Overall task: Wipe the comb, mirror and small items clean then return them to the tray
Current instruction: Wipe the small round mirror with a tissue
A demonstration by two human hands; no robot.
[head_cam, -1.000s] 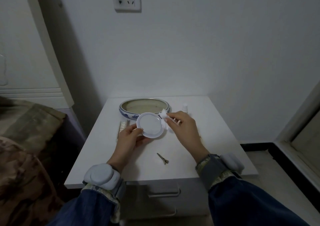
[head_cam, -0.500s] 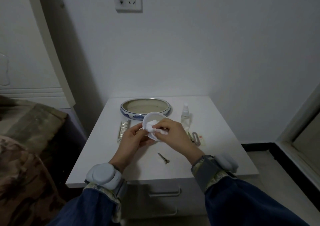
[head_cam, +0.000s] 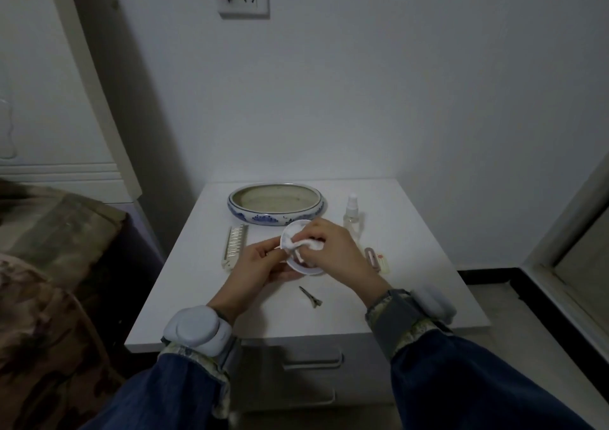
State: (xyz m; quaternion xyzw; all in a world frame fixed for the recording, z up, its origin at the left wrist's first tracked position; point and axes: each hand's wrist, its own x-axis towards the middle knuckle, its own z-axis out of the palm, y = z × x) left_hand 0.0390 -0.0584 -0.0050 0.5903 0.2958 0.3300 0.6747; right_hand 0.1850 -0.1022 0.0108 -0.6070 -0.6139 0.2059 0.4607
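Light: dim, bluish, flat | shadow: dark band left of table [head_cam: 412,231] | edges: wide-angle bowing | focus: soft, grainy

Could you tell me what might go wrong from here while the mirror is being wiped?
The left hand grips the round mirror only at its edge above the table, so pressure from the tissue in the right hand could tip it loose. The spray bottle stands just beyond the right hand; a wide stroke might knock it over.

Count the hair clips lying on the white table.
2: a dark metal hair clip near the front, below the hands; a pale snap clip right of the right hand. Hands could hide more.
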